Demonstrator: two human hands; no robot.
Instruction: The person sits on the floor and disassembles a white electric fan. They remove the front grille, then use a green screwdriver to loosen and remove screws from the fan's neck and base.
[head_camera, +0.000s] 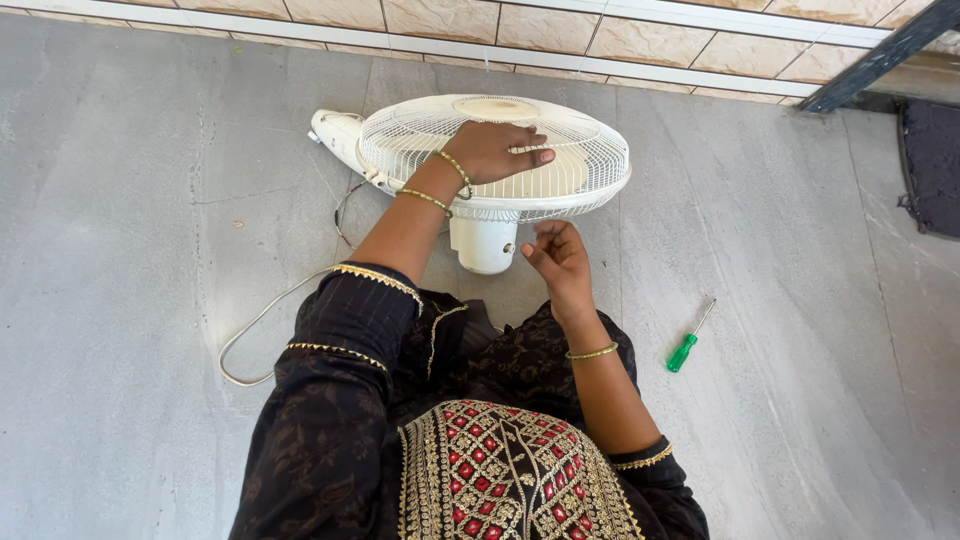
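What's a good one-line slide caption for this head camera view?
Left hand pressed on a white fan's grille, right hand beside its motor housing, green screwdriver on the floor.

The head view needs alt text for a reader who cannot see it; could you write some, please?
A person's left hand rests flat on the grille of a white fan lying on a grey floor, while the right hand curls beside its motor housing. A green-handled screwdriver lies to the right.

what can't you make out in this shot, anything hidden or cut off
- Head view: the fan grille under the left hand is covered by palm and fingers.
- Head view: whether the right hand pinches anything; its curled fingers hide that.
- Head view: the motor housing underside faces away.
- Head view: the cord end passes under the sleeve.
- Head view: the screwdriver tip is too small to type.
- Head view: the dark mat is cut by the right edge.
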